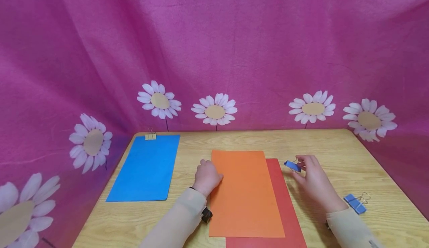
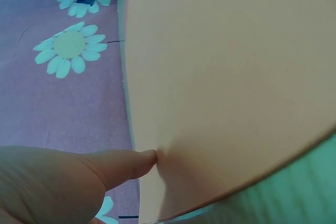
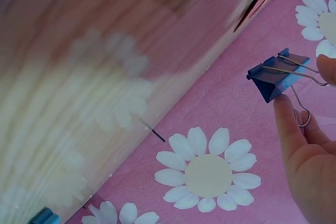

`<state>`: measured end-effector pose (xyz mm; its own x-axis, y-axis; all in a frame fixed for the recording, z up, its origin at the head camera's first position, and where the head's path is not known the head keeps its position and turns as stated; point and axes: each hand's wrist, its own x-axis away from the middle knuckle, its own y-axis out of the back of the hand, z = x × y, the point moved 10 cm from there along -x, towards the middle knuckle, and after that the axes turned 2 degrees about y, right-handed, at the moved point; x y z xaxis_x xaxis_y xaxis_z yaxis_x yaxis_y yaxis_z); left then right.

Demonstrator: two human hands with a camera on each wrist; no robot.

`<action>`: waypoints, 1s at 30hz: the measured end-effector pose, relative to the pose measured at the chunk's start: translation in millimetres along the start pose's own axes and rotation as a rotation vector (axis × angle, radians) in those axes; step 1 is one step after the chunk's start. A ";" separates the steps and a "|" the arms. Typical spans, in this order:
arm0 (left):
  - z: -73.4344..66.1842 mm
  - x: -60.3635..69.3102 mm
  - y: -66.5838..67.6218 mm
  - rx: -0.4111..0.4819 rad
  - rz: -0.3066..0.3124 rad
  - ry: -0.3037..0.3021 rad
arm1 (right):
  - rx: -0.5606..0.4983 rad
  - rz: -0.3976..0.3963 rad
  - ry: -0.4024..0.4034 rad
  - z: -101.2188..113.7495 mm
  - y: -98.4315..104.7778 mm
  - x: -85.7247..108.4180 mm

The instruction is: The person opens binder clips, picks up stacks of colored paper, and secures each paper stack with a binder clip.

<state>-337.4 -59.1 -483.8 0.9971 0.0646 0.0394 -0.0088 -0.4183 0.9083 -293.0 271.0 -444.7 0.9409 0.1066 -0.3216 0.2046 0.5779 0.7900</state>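
Over grained wood [image 1: 234, 140], hands [image 1: 207, 175] [image 1: 313, 179] clamped on flat orange sheet [image 1: 246, 194] and wedge-shaped blue clip [image 1: 292, 166].

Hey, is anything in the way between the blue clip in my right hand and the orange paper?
Nothing visible blocks it: between the blue clip and the orange paper lie only some tabletop and a strip of red paper.

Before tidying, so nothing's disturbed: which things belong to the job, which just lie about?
In use:
- orange paper rectangle, left hand touching
- red paper rectangle beneath
- blue metal binder clip, right hand holding

Apparently lying about:
- blue paper rectangle, yellow clip attached
- other blue clip
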 end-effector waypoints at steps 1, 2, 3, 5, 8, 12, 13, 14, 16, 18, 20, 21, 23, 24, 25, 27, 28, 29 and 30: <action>0.5 -0.5 -1.2 -0.005 0.003 0.007 | 0.000 0.001 0.000 0.1 -0.1 0.0; 0.5 -0.8 -2.5 -0.015 0.008 0.012 | 0.000 -0.001 0.002 0.5 0.0 0.1; 0.6 -1.3 -4.0 -0.022 0.013 0.018 | 0.001 -0.005 0.008 1.0 0.2 0.0; -0.5 -1.7 -6.2 -0.045 0.018 0.020 | 0.003 -0.013 0.017 1.6 0.4 0.1; -2.3 -2.1 -8.5 -0.087 0.024 0.018 | 0.003 -0.030 0.040 2.8 0.5 -0.1; -2.5 -2.5 -10.2 -0.119 0.025 0.020 | 0.009 -0.033 0.043 1.6 -0.8 -0.4; -2.3 -2.6 -10.3 -0.118 0.025 0.020 | 0.012 -0.028 0.037 1.1 -1.4 -0.4; -1.9 -3.0 -11.0 -0.118 0.028 0.018 | 0.016 -0.020 0.029 0.2 -2.1 -0.5; -1.6 -3.6 -10.7 -0.107 0.027 0.008 | 0.019 -0.007 0.016 -0.5 -2.9 -0.2; -0.3 -4.3 -11.3 -0.080 0.037 0.001 | 0.017 0.001 0.013 0.0 -3.1 0.3; 1.5 -5.5 -11.4 -0.047 0.047 -0.005 | 0.019 -0.003 0.023 1.5 -2.5 0.8; 3.2 -6.3 -11.9 -0.021 0.053 -0.003 | 0.019 -0.005 0.028 2.5 -2.2 1.2; 6.7 -8.3 -12.9 0.031 0.069 0.002 | 0.015 -0.007 0.035 3.8 -2.0 1.6; 8.2 -9.4 -12.8 0.053 0.071 0.001 | 0.014 -0.006 0.036 4.3 -2.2 1.8; 9.9 -10.3 -12.8 0.076 0.073 0.004 | 0.013 -0.005 0.037 4.7 -2.2 1.7; 12.9 -12.1 -13.4 0.115 0.079 0.007 | 0.007 0.011 0.022 4.2 -3.8 1.7; 13.8 -12.5 -13.2 0.127 0.079 0.007 | 0.006 0.018 0.016 4.6 -4.4 1.4; 15.3 -12.9 -13.4 0.141 0.081 0.012 | 0.004 0.025 0.010 4.9 -4.9 1.1; 16.2 -13.0 -13.2 0.150 0.084 0.017 | 0.000 0.030 0.004 5.2 -5.6 0.6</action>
<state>-349.0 -69.1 -503.0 0.9920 0.0383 0.1201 -0.0790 -0.5534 0.8292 -292.1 263.6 -446.6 0.9456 0.1272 -0.2994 0.1758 0.5745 0.7994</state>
